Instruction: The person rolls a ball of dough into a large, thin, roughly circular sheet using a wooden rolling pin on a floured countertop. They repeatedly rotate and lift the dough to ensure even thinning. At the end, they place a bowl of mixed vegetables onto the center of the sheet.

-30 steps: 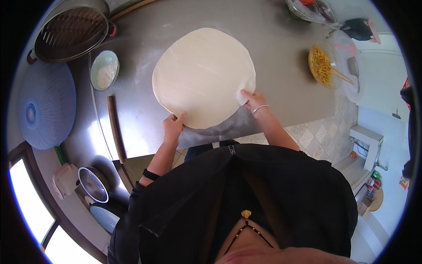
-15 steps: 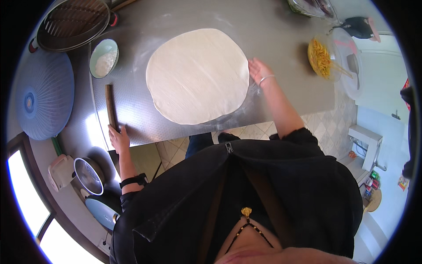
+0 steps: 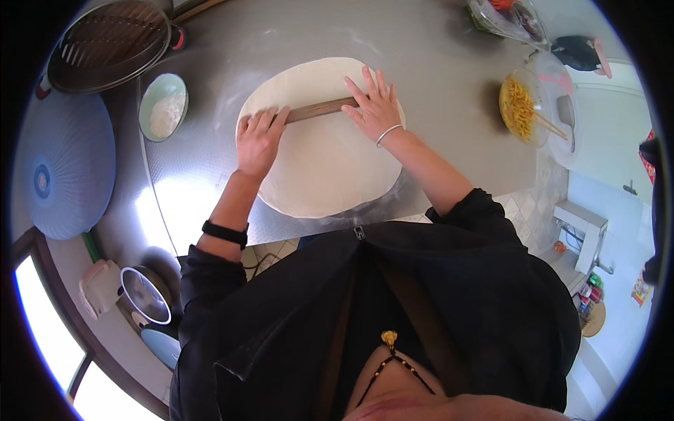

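Observation:
A wide, thin sheet of pale dough (image 3: 330, 168) lies on the steel table. Across its upper part rests a dark wooden rolling pin (image 3: 316, 111), slightly tilted, its right end higher in the picture. My left hand (image 3: 260, 144) is closed over the pin's left end, which it hides. At the other end my right hand (image 3: 375, 105) lies on the pin with its fingers stretched out and spread over the dough. A pale green bowl of white flour (image 3: 168, 112) stands to the left of the dough.
Left of the table are a dark pan (image 3: 105, 49) and a round blue lid-like cover (image 3: 67, 165). A clear bowl of yellow shredded food (image 3: 519, 109) with chopsticks stands at the right. Covered containers (image 3: 509, 19) sit at the far right. The steel table (image 3: 449, 140) has flour smears.
My left hand has brought the rolling pin from the table's left side onto the dough. My right hand has moved from the dough's right edge onto the pin.

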`<state>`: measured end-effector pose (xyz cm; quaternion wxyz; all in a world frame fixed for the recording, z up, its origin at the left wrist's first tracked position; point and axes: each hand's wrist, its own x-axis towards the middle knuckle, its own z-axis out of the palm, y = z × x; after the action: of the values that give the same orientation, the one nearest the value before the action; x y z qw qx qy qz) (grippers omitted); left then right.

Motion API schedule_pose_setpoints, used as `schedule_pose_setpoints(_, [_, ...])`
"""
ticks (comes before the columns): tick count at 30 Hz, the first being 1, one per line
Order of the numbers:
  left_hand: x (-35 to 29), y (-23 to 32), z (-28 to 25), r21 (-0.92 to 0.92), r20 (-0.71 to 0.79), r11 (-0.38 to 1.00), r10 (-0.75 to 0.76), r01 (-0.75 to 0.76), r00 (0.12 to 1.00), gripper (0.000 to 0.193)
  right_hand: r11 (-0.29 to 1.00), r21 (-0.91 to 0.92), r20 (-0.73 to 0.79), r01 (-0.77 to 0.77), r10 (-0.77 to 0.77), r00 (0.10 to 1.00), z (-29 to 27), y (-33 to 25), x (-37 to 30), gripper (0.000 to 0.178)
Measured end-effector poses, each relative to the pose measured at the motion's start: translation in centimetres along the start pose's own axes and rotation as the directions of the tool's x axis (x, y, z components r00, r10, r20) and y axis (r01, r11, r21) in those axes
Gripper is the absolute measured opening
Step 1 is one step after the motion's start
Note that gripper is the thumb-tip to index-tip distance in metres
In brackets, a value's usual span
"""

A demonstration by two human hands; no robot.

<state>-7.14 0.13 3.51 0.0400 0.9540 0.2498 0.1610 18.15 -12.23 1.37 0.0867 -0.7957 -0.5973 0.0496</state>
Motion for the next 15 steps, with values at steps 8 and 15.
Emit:
schedule_pose_setpoints(8, [13.5, -8.3, 8.7, 0.193, 0.026, 0.884, -0.439, 0.427, 0.898, 0.054, 0.978, -0.062, -0.257, -0.199, 0.177, 0.95, 1.7, 4.3, 16.9, 0.063])
schedule_pose_setpoints(15, [12.6, -6.8, 5.1, 0.152, 0.233, 0.97, -0.221, 0.189, 0.947, 0.064, 0.997, 0.012, -0.19, -0.08, 0.081, 0.978, -0.6, 3.4, 14.6, 0.063])
